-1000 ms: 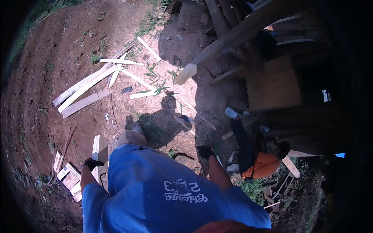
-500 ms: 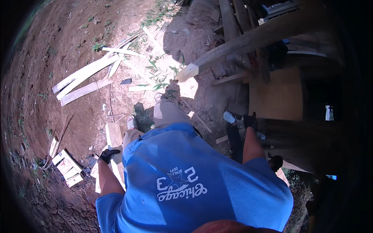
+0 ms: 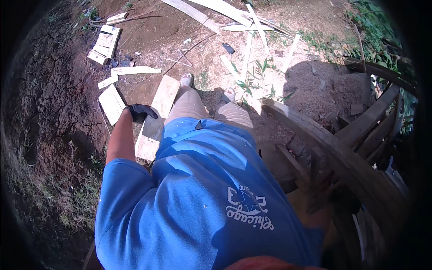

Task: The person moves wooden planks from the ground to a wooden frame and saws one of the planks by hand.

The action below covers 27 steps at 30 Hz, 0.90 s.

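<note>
My left hand (image 3: 140, 112), in a black glove, hangs at my left side with its fingers stretched out over a pale wooden board (image 3: 165, 93). Whether the fingertips touch that board I cannot tell; nothing shows gripped in them. Beside the hand lies a second, shorter pale board (image 3: 111, 104). My right arm is lost in shadow behind my blue shirt, and its hand is out of sight.
A long timber beam (image 3: 315, 141) slants across the right side, close to me. Dark planks (image 3: 371, 119) are heaped beyond it. Loose strips (image 3: 256, 28) lie on sawdust ahead. Short wood pieces (image 3: 104, 45) sit at far left, with a thin pale slat (image 3: 135, 70) nearer.
My view has turned left, bringing the boards by my left hand further into the picture. My right hand, gloved and near a brown panel earlier, has gone from sight.
</note>
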Each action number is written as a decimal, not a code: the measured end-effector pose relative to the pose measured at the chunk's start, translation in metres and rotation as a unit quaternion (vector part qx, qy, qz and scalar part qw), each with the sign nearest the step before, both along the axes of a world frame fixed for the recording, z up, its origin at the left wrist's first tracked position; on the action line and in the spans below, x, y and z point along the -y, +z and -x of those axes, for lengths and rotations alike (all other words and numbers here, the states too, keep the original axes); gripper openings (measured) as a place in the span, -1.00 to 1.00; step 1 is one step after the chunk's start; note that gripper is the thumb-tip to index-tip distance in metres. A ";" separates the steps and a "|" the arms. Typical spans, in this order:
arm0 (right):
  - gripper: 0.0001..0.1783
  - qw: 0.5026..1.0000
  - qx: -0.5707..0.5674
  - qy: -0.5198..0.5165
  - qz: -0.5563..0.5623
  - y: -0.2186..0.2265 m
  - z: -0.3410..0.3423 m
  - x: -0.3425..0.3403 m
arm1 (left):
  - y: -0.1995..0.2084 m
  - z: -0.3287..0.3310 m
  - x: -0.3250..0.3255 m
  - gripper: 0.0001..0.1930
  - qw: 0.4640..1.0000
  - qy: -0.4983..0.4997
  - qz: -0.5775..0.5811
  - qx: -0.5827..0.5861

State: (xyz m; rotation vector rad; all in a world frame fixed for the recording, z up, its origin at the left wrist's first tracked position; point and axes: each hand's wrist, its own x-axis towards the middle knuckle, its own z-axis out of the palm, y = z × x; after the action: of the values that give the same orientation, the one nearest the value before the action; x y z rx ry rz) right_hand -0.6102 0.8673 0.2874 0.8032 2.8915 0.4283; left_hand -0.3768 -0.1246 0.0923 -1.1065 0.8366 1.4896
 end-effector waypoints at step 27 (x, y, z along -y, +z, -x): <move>-0.34 0.984 0.028 0.036 0.174 -0.156 0.018 0.069 | 0.028 -0.089 -0.070 -0.54 0.994 -0.031 0.098 -0.034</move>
State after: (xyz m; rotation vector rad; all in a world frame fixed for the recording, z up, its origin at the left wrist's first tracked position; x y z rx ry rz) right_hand -0.6281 0.7986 0.1315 0.6191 2.8309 -0.0515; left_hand -0.2882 -0.0545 0.1206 -1.1678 1.0726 1.4231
